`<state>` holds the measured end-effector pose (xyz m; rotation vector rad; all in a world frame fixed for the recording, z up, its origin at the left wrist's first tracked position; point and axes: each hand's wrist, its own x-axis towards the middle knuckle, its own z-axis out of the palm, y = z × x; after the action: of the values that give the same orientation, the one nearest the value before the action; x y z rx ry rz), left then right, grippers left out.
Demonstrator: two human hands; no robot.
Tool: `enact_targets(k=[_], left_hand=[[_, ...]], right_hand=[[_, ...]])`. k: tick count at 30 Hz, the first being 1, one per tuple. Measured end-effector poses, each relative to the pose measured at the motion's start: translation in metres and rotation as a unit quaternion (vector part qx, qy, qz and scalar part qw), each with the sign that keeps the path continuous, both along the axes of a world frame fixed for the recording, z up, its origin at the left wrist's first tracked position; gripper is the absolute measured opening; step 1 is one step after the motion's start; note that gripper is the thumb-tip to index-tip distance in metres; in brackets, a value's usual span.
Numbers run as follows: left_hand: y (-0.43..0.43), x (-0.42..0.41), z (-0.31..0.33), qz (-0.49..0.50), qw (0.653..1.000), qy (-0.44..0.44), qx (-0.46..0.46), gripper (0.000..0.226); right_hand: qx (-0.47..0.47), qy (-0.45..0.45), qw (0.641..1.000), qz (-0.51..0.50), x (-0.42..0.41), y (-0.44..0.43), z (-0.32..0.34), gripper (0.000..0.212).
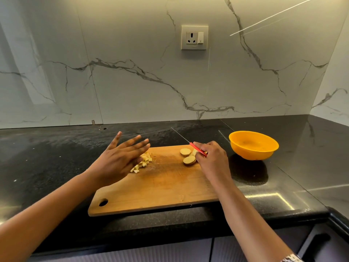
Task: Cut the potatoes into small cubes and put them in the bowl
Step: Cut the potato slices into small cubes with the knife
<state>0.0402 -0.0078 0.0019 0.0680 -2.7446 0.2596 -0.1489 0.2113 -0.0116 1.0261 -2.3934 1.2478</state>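
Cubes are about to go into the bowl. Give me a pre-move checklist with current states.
1. Potato cubes piled on the cutting board: ok.
2. Left hand open above the cubes, holding nothing: ok.
3. Left hand touching the cubes: cannot tell.
4. Right hand grips the knife, blade pointing toward the wall, apart from the left hand: ok.
5. Orange bowl upright, right of the board: ok.
6. All potato cubed: not ok, potato slices lie uncut.
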Motion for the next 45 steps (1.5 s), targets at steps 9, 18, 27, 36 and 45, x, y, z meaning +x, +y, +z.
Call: enact_targets(k=[9,18,27,36,45], left_hand=[[-0.015,0.034,-0.003,-0.083,0.971,-0.213,0.064,0.069],[0.008,0.007,0.004,-0.051,0.983,-0.093,0.15,0.073],[0.027,-0.125,0.012,0.028,0.953,-0.171,0.248,0.058],[0.028,-0.162,0.018,-0.02,0.937,-0.204,0.285,0.048],[0.026,-0.116,0.041,-0.054,0.962,-0.096,0.251,0.047]], right_hand=[[0.008,-0.001,1.0,-0.006,0.002,-0.001,0.0,0.04],[-0.016,-0.037,0.999,-0.007,0.001,0.002,0.001,0.039],[-0.025,-0.027,0.998,-0.048,-0.004,0.006,0.001,0.041],[0.008,0.049,0.997,-0.064,-0.004,0.005,0.001,0.042],[0.036,0.069,0.995,-0.06,0.0,0.003,0.002,0.042]])
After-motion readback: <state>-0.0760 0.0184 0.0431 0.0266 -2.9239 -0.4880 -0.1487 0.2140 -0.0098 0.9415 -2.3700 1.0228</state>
